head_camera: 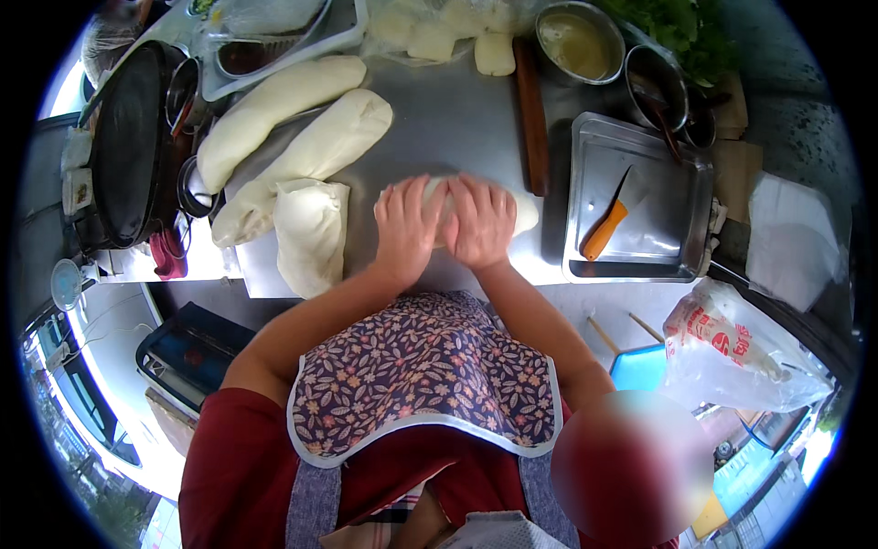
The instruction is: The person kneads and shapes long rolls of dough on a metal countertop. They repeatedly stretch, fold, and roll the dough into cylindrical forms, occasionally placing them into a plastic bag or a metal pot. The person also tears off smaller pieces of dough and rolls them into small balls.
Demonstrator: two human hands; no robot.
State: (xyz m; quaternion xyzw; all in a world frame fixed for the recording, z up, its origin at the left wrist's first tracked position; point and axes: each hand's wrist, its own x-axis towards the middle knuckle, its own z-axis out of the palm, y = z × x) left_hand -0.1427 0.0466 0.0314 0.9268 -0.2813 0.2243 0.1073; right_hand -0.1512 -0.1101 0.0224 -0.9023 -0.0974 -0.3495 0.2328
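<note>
A piece of pale dough (526, 213) lies on the metal worktop (439, 110) straight before me. My left hand (405, 230) rests on its left part, fingers curled over the far side. Close beside it, my right hand (482, 223) grips the dough from above, thumb tucked inward. Both hands hide most of this piece; its right end shows past my right hand. To the left lie a curved dough log (274, 117), a longer dough roll (329, 144) and a short folded dough block (312, 233). A dark wooden rolling pin (531, 120) lies beyond my right hand.
At right, a metal tray (638, 267) holds a scraper with an orange handle (606, 231). A bowl of yellowish liquid (579, 44) and small dough pieces (494, 55) sit at the back. A round black griddle (130, 144) stands left; a plastic bag (741, 350) hangs right.
</note>
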